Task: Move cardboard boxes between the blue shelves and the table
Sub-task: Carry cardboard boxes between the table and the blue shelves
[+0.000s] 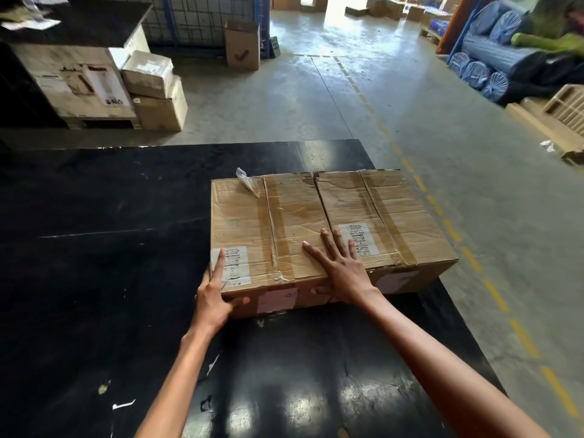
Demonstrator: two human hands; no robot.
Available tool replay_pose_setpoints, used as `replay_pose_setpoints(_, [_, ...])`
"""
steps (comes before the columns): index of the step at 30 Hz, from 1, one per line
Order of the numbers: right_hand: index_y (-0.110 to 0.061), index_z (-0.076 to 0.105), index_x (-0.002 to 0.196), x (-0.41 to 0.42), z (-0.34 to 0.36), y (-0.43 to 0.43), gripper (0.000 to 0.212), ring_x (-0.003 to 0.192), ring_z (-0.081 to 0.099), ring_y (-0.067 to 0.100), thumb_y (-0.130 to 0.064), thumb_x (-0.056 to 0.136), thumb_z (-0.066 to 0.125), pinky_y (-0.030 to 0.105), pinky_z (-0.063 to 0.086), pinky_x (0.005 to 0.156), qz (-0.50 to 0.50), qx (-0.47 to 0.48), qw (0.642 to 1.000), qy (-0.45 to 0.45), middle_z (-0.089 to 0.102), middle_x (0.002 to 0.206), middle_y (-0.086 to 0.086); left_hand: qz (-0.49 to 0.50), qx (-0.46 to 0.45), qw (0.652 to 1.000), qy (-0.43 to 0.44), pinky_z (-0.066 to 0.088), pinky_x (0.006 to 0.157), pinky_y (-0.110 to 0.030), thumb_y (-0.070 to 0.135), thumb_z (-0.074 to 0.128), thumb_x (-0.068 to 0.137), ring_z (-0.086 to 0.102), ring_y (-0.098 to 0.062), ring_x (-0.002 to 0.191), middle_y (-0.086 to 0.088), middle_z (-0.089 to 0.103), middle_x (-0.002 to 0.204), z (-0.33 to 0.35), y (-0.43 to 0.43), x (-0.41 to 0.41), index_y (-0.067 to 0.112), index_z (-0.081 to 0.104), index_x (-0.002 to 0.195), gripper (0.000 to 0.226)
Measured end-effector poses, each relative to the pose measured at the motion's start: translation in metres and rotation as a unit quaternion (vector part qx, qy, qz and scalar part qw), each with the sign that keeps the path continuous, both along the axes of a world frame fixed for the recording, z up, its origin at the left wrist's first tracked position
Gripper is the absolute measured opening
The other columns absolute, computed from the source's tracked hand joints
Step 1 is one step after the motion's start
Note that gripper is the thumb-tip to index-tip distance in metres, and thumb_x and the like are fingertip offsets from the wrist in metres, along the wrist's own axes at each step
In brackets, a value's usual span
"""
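A flat, taped cardboard box [316,216] with white labels lies on the black table [94,248], near the table's right edge. My left hand [213,295] grips the box's near left corner, index finger on top and thumb on the front face. My right hand [339,267] lies flat on the box's top near the front edge, fingers spread and thumb hooked over the front face. A strip of clear tape [246,180] sticks up from the far left of the lid.
Several cardboard boxes [104,86] are stacked on the floor beyond the table at left. An open box [241,45] stands by a wire cage. Blue wrapped rolls [493,67] fill a rack at right. A yellow dashed line [455,232] runs along the concrete floor.
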State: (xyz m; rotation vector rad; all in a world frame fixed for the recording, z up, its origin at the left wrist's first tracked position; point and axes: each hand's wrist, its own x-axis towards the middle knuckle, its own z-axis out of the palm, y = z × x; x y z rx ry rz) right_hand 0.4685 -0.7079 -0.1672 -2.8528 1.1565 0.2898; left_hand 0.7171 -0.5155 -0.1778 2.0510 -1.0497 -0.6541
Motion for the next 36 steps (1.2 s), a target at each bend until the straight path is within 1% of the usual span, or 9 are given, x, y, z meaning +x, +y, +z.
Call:
replay_pose_setpoints(4, [-0.046,-0.018,0.160,0.000,0.012,0.000,0.119,0.152,-0.034,0.039,-0.066,0.084,0.071,0.061,-0.010,0.126,-0.005,0.040,0.999,0.005,-0.031,0.167,0.011,0.005,0.013,1.000,0.013,0.042,0.114,-0.032,0.008,0.098,0.062,0.056,-0.028,0.133,-0.014,0.039,0.159,0.009,0.004,-0.009,0.025,0.018,0.164,0.131])
replay_pose_setpoints(8, [-0.036,0.005,0.167,0.009,0.029,0.023,0.092,0.159,-0.015,0.029,-0.076,0.094,0.045,0.053,-0.008,0.129,0.014,0.064,0.995,-0.076,-0.005,0.174,0.010,0.040,0.020,0.999,-0.022,0.034,0.121,-0.036,0.006,0.093,0.069,0.047,-0.034,0.143,-0.021,0.046,0.154,0.024,0.021,-0.014,0.013,0.032,0.160,0.111])
replay_pose_setpoints(11, [-0.027,0.011,0.167,0.028,0.039,0.052,0.076,0.161,-0.007,0.024,-0.063,0.105,0.035,0.044,-0.006,0.130,0.066,0.047,0.989,-0.127,0.001,0.175,0.009,0.084,0.032,0.994,-0.057,0.025,0.124,-0.039,0.018,0.088,0.080,0.032,-0.035,0.152,-0.022,0.036,0.161,0.040,0.052,-0.025,0.013,0.042,0.156,0.089])
replay_pose_setpoints(13, [-0.025,0.012,0.167,0.046,0.045,0.075,0.070,0.161,-0.007,0.025,-0.058,0.108,0.033,0.043,-0.005,0.130,0.113,0.049,0.981,-0.147,0.000,0.174,0.008,0.129,0.043,0.988,-0.074,0.024,0.124,-0.039,0.023,0.084,0.084,0.028,-0.035,0.153,-0.020,0.035,0.163,0.049,0.084,-0.036,0.016,0.046,0.155,0.080])
replay_pose_setpoints(18, [-0.024,0.020,0.167,0.104,0.061,0.150,0.068,0.162,0.000,0.025,-0.056,0.108,0.034,0.044,0.006,0.131,0.247,0.077,0.951,-0.170,0.009,0.175,0.007,0.276,0.065,0.948,-0.148,0.020,0.127,-0.041,0.028,0.077,0.090,0.019,-0.033,0.157,-0.019,0.031,0.165,0.076,0.185,-0.070,0.017,0.042,0.157,0.076])
replay_pose_setpoints(23, [-0.025,0.017,0.167,0.149,0.078,0.258,0.067,0.162,0.002,0.023,-0.054,0.109,0.033,0.043,0.006,0.130,0.410,0.088,0.893,-0.161,0.007,0.175,0.004,0.442,0.076,0.875,-0.181,0.017,0.127,-0.043,0.039,0.072,0.094,0.016,-0.031,0.158,-0.017,0.025,0.167,0.105,0.298,-0.110,0.016,0.037,0.158,0.077])
replay_pose_setpoints(27, [-0.025,0.013,0.168,0.165,0.101,0.364,0.067,0.162,-0.002,0.021,-0.054,0.110,0.031,0.042,0.003,0.130,0.535,0.113,0.824,-0.148,0.003,0.176,0.003,0.575,0.086,0.783,-0.222,0.017,0.127,-0.049,0.046,0.062,0.094,0.019,-0.037,0.157,-0.021,0.026,0.165,0.127,0.390,-0.159,0.010,0.042,0.155,0.074])
replay_pose_setpoints(31, [-0.024,0.015,0.167,0.160,0.132,0.481,0.066,0.162,-0.001,0.022,-0.052,0.110,0.032,0.043,0.005,0.130,0.641,0.142,0.739,-0.149,0.004,0.176,0.002,0.670,0.150,0.681,-0.256,0.019,0.127,-0.052,0.044,0.064,0.098,0.016,-0.038,0.157,-0.022,0.026,0.166,0.152,0.478,-0.222,0.013,0.038,0.158,0.071])
replay_pose_setpoints(36, [-0.026,0.015,0.167,0.132,0.168,0.625,0.068,0.162,0.003,0.021,-0.053,0.109,0.037,0.042,0.010,0.130,0.755,0.161,0.613,-0.169,0.005,0.176,0.002,0.769,0.195,0.549,-0.262,0.019,0.126,-0.054,0.036,0.067,0.097,0.022,-0.047,0.153,-0.031,0.030,0.161,0.186,0.566,-0.306,0.002,0.044,0.153,0.069])
